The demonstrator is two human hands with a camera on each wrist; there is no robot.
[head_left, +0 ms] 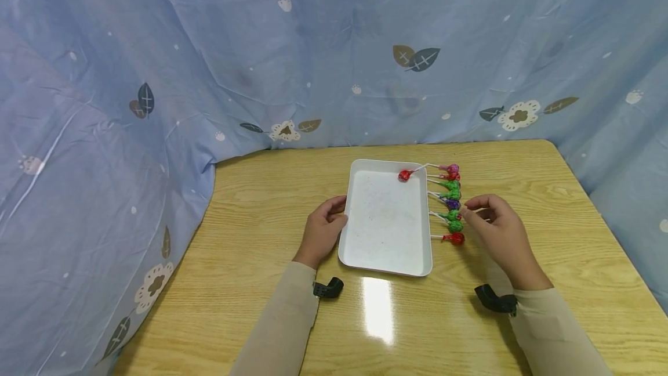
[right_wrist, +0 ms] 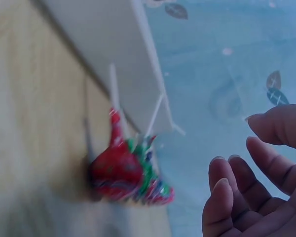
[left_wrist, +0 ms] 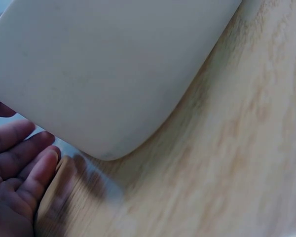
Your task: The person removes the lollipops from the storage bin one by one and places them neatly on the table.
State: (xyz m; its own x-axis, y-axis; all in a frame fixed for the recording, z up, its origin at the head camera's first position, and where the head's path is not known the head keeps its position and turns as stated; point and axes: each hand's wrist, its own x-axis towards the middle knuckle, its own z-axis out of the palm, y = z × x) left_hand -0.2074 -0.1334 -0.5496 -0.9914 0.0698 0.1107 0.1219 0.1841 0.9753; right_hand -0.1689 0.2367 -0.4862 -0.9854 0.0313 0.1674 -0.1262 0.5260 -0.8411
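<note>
My left hand [head_left: 322, 230] is at the left edge of a white tray [head_left: 386, 219], its fingertips right at the outer rim. In the left wrist view, the fingers [left_wrist: 19, 153] lie loosely bent beside the tray wall. To the right of the tray, several wrapped lollipops [head_left: 455, 226] form a column, green, red, purple and pink, with sticks towards the tray. My right hand [head_left: 499, 235] hovers just right of them, fingers relaxed and apart, nothing between them. One red lollipop [head_left: 405, 176] sits in the tray's far right corner, its stick over the rim.
A wooden table [head_left: 261, 213] carries everything. Blue patterned curtain [head_left: 334, 62] hangs behind it and along both sides. Black camera mounts [head_left: 496, 300] are strapped at both wrists and stick out inward over the table.
</note>
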